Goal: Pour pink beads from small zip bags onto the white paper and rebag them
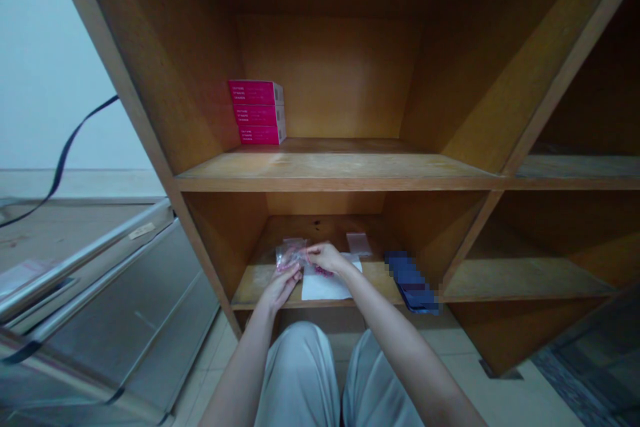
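now left hand [283,287], right hand [326,257] pinching plastic bag [291,253]; white paper [324,287] below, pink boxes [257,112] above

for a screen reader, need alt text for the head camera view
The left hand and right hand hold a small clear plastic bag above a white sheet on a low wooden shelf. Three stacked pink boxes sit on the shelf above.
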### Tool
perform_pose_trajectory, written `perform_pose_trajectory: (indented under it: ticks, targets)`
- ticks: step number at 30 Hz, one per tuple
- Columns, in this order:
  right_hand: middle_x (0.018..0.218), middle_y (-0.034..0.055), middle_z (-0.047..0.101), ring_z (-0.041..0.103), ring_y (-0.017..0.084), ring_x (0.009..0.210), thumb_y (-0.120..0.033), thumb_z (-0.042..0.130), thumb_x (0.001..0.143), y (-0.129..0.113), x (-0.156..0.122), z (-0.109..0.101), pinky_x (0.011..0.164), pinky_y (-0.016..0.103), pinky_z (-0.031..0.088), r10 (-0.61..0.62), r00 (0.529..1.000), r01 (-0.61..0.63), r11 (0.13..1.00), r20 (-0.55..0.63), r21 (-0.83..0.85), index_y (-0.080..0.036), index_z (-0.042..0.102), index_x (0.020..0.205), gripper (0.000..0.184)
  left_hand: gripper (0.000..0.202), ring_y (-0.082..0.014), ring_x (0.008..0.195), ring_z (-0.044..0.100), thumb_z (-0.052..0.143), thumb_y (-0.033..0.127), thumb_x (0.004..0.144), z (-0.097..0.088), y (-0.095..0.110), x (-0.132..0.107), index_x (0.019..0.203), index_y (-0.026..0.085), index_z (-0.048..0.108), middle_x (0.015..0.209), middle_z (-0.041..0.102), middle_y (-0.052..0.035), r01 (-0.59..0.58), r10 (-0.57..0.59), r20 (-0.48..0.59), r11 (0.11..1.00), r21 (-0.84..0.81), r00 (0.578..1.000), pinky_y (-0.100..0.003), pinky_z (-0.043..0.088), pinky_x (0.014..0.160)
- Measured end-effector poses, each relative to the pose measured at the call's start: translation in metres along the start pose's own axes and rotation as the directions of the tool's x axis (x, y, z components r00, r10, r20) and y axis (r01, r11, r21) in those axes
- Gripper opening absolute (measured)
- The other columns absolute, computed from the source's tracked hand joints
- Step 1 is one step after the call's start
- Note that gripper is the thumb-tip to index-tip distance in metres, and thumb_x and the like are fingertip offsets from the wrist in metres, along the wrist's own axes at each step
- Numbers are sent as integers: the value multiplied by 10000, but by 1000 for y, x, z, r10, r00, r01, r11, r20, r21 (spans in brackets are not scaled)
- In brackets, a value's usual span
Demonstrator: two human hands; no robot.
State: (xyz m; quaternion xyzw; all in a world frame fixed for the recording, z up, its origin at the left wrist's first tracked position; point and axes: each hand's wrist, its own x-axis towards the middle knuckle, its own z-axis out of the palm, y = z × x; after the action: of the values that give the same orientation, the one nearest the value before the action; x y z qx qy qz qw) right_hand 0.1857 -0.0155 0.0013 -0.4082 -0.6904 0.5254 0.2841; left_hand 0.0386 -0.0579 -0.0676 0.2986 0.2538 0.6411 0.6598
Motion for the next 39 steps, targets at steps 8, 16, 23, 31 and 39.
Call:
perform_pose_trajectory:
  ticks: [8,16,23,31,39]
  targets:
    - [462,-10,557,428,57,400,-278,633,639,-9,4,1,406,170,309,36,996,-22,985,-79,172,-113,656,634,166,190,-51,509,469,671,59,602,6,5,-4,739,146,572,577,518,34,59,-59,10,998,29,998,-185,371,520]
    - [524,11,603,464,59,406,-431,666,592,-13,6,2,392,166,310,55,998,-50,984,-23,169,-109,649,664,330,120,-50,515,474,660,98,628,4,4,-4,729,135,605,607,541,15,89,-92,44,994,63,995,-186,382,520]
    - [405,-39,530,356,39,276,-469,632,632,-6,3,-4,299,166,230,196,975,-205,976,105,80,-130,623,688,344,307,-106,638,559,672,83,605,1,2,-4,892,176,609,806,637,-50,120,-119,-29,992,38,992,-219,413,591]
    - [399,-47,513,348,34,291,-474,639,622,-6,2,-4,306,163,226,216,965,-224,974,148,40,-129,629,695,353,464,-97,615,577,647,68,628,2,3,-5,1048,226,528,810,628,-27,56,-56,-3,998,4,998,-225,448,602]
    - [434,-49,526,380,32,315,-403,630,661,-9,-2,-3,303,148,223,189,967,-202,977,168,64,-143,620,697,263,306,-146,748,604,642,72,636,3,2,-2,921,160,573,853,639,-64,10,-10,4,999,34,1000,-263,463,701]
